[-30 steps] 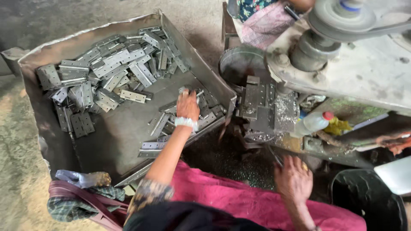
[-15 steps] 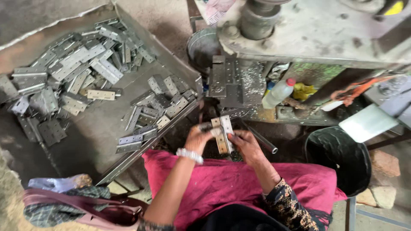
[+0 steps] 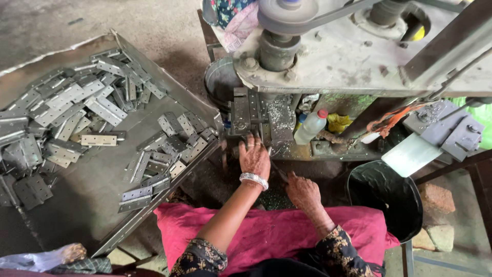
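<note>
Lying heaped at nine o'clock: hinges [image 3: 77,110] in a tilted metal tray [image 3: 92,205], a smaller cluster slid toward its near edge, within easy reach. Reaching forward at centre: left hand [image 3: 254,158], fingers flat and together, pressing on the press die [image 3: 254,119], apparently seating a part; the part itself hidden. Resting at five o'clock: right hand [image 3: 302,191], curled round a thin rod; grip unclear. Standing at three o'clock: a black bucket [image 3: 382,202].
</note>
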Demonstrator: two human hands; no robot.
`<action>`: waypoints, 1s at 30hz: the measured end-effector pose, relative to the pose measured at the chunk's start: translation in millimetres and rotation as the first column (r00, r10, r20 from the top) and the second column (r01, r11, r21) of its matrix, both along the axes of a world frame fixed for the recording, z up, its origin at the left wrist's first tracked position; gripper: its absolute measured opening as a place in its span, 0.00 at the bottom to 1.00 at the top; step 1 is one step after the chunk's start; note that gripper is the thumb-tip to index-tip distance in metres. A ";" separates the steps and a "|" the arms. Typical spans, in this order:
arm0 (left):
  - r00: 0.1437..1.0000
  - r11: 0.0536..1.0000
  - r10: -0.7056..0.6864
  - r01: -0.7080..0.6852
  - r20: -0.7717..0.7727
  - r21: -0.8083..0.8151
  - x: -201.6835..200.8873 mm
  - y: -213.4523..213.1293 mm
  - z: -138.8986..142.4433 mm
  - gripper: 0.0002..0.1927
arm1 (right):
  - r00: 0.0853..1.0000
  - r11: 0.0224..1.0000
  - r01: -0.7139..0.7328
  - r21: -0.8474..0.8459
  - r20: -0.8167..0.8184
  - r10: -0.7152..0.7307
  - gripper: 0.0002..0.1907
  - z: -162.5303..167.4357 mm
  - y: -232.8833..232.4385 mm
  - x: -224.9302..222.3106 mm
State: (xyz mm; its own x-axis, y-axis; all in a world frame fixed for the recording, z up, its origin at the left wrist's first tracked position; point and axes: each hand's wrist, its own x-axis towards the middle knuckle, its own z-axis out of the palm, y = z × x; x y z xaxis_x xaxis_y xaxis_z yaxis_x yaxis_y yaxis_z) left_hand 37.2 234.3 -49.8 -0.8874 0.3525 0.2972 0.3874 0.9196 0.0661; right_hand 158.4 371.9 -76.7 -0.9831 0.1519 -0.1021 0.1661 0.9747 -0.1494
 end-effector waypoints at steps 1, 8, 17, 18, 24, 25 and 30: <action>0.999 0.999 0.004 -0.002 0.042 -0.032 3.6 -0.5 3.9 0.25 | 1.000 1.000 -0.021 0.020 0.002 0.021 0.20 -3.5 1.6 -4.6; 0.989 0.967 0.058 -0.022 0.133 -0.255 -39.7 12.0 39.9 0.20 | 0.992 0.998 -0.053 -0.034 -0.113 0.049 0.20 -36.6 18.1 -15.1; 0.982 0.989 0.041 -0.014 0.186 -0.148 -46.2 7.3 14.4 0.23 | 0.992 0.980 0.126 -0.154 0.003 -0.127 0.20 -65.9 11.1 -4.5; 0.959 0.989 0.034 0.009 0.281 -0.150 -52.6 8.1 12.7 0.23 | 0.995 0.992 0.094 -0.086 -0.025 -0.096 0.21 -62.7 16.2 -13.6; 0.977 0.997 0.048 -0.034 0.207 -0.071 -61.3 13.4 7.6 0.25 | 0.995 0.994 0.097 -0.053 -0.014 -0.098 0.23 -70.4 5.9 6.1; 0.975 0.998 0.031 -0.017 0.219 -0.066 -60.0 12.1 7.9 0.24 | 0.992 0.992 0.116 -0.058 -0.041 -0.118 0.23 -71.9 4.0 5.9; 0.927 0.983 0.061 0.007 0.370 -0.182 -69.1 5.7 18.3 0.23 | 0.996 0.994 0.088 -0.072 -0.017 -0.089 0.24 -65.7 10.3 -9.5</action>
